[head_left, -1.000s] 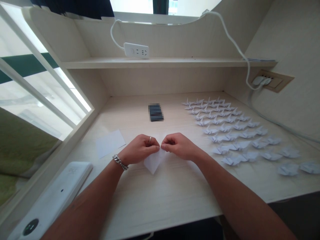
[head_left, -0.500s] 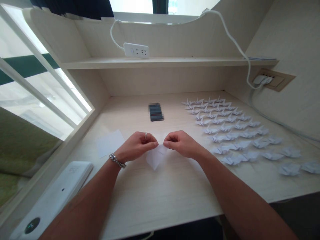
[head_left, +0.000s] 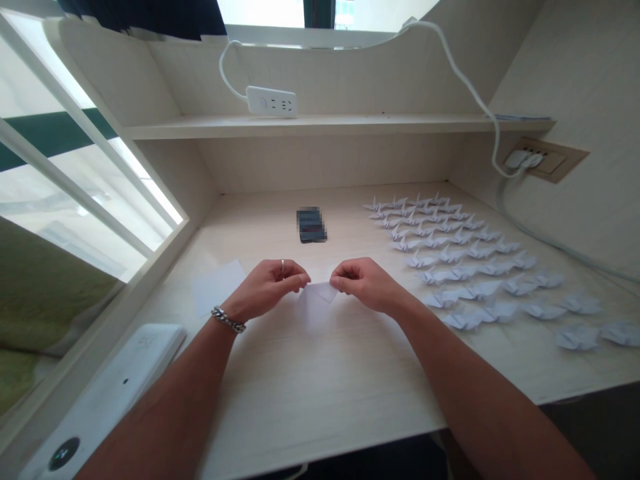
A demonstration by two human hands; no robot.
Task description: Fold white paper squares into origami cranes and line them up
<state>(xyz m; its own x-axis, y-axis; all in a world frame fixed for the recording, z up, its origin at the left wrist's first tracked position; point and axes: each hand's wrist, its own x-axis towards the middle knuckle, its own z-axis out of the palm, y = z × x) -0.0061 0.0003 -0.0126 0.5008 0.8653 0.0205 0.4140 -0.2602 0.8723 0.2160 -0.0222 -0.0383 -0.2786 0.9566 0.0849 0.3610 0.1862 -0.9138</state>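
Between my hands is a partly folded sheet of white paper (head_left: 321, 293), its creased layers showing just above the desk. My left hand (head_left: 277, 283), with a ring and a chain bracelet, pinches the paper's left corner between thumb and fingers. At the opposite corner my right hand (head_left: 361, 283) pinches it the same way, the other fingers curled in. The lower part of the paper is blurred. Left of my left hand lies loose white paper (head_left: 217, 285) on the desk. Several rows of folded white paper cranes (head_left: 450, 247) stand to the right.
A dark, blurred-out object (head_left: 312, 225) lies behind my hands. A long white device (head_left: 120, 387) rests along the left edge near my forearm. A power strip (head_left: 271, 102) sits on the shelf (head_left: 340, 127), and a white cable (head_left: 463, 73) runs to the wall socket (head_left: 553, 160).
My hands have drawn slightly apart, stretching the paper's top edge straight between them. The paper's lower point, visible before, now looks blurred and folded differently.
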